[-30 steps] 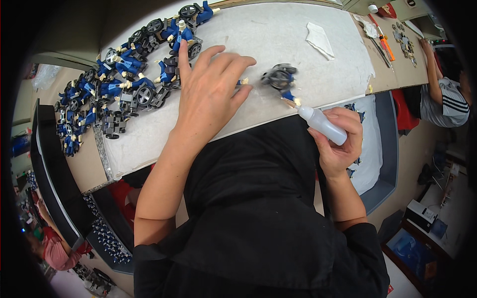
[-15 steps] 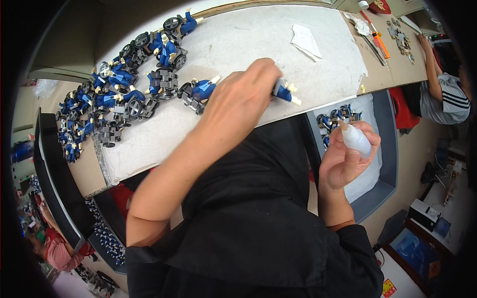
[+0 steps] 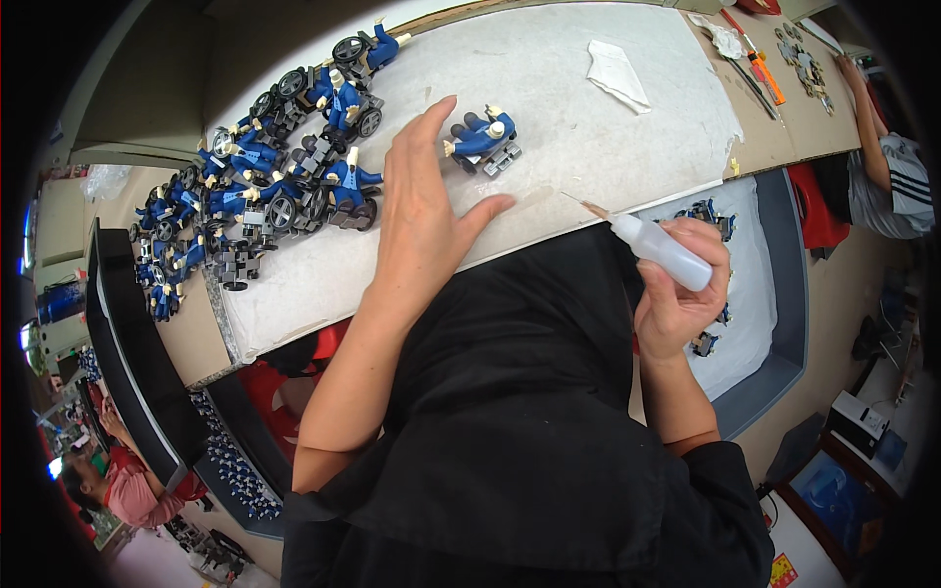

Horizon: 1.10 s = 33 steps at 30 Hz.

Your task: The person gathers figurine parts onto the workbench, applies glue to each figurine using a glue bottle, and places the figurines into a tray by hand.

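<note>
Over the white sheet, my left hand (image 3: pixel 417 211) is open, with thumb and fingers spread and nothing between them. Just beyond it sits a small blue figure (image 3: pixel 480 134) with cream-coloured head, on a grey wheeled base; my fingers look close to it but apart. My right hand (image 3: pixel 671 309) is wrapped round a translucent white squeeze bottle (image 3: pixel 659 252) with a thin needle tip. The bottle is tilted, its tip pointing up and left over the table's front edge. To the left of my left hand, a similar figure on wheels (image 3: pixel 353 186) is partly hidden by that hand.
A heap of blue figures with grey wheeled parts (image 3: pixel 245 157) covers the table's left side. Folded white paper (image 3: pixel 618 76), an orange-handled tool (image 3: pixel 767 78) and metal parts (image 3: pixel 804 64) lie farther right. A grey tray (image 3: pixel 779 323) holds more figures below the edge. Other people work at both sides.
My left hand has let go of the figure, which now sits on the sheet, and has drawn back left with fingers spread. The bottle in my right hand has tipped left toward the table edge.
</note>
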Tool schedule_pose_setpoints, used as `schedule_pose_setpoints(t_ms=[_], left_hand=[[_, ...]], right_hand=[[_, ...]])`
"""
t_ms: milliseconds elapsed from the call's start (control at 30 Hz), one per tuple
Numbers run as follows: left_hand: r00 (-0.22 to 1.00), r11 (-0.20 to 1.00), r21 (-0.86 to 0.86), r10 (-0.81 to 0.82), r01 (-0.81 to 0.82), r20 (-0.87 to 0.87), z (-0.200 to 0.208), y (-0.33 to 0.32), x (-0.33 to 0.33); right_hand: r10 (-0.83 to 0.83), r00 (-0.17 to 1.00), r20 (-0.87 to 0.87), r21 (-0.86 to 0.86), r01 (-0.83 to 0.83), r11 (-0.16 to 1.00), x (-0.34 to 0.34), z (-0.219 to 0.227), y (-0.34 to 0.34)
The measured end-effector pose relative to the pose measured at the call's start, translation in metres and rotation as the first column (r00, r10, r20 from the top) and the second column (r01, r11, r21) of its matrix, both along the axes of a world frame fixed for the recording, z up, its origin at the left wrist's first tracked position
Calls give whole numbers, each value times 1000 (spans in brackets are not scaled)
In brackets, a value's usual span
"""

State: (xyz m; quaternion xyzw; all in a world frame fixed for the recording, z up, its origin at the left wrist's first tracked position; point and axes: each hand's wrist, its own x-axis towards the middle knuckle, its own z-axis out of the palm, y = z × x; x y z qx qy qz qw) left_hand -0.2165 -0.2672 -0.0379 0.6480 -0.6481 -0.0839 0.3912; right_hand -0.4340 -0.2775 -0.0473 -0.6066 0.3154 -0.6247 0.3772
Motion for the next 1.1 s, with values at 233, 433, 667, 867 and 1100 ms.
schedule_pose_setpoints(t_ms=[233, 433, 667, 867, 1100], left_hand=[[995, 995, -66, 75, -79, -58, -6, 1, -2], [996, 992, -124, -9, -2, -88, -6, 1, -1], [998, 992, -122, -7, 0, -54, -4, 1, -1], [998, 994, -113, -18, 10, -64, -5, 1, -1], [998, 993, -116, -21, 14, -65, -5, 1, -1]], right_hand=[[-9, 966, -259, -190, -42, 981, 21, -5, -11], [-39, 950, -310, -290, -55, 955, 32, -5, -13], [-44, 950, -311, -314, -59, 948, 35, -8, -14], [-57, 944, -326, -316, -52, 947, 36, -9, -15], [-63, 939, -338, -316, -50, 947, 37, -10, -15]])
